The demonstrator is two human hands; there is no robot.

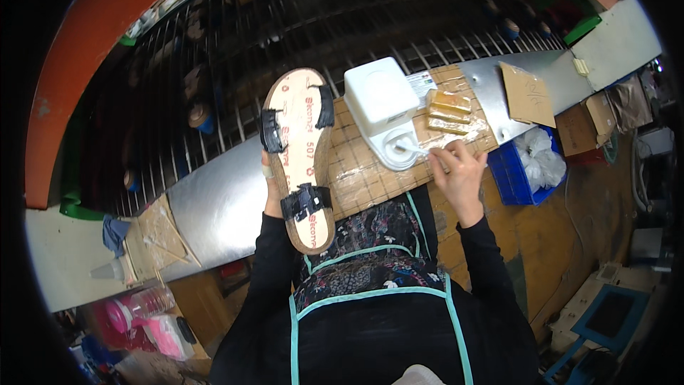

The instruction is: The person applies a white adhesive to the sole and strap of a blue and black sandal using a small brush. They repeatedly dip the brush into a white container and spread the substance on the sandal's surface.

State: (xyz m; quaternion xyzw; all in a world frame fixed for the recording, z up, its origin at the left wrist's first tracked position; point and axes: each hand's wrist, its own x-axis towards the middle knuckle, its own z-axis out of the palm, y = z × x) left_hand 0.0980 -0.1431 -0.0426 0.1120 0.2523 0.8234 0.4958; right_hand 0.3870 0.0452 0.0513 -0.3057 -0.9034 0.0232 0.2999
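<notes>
My left hand [272,191] is closed on the edge of a sandal [299,153], held upright with its toe end away from me. The sandal has a pale footbed with red print, a brown cork-like side and black strap ends folded over the face. Most of my left fingers are hidden behind it. In my right hand [461,175] I pinch a thin white brush handle [422,150]. Its far end is in the round opening of a white glue dispenser [380,98], and the tip is out of sight. Amber blocks [449,112] lie beside the dispenser.
A taped cardboard sheet [360,185] lies under the dispenser on a metal ledge [214,196]. Beyond it runs a dark rack of metal rods [242,50]. To the right are a cardboard piece [526,94] and a blue crate [511,178] holding white plastic bags.
</notes>
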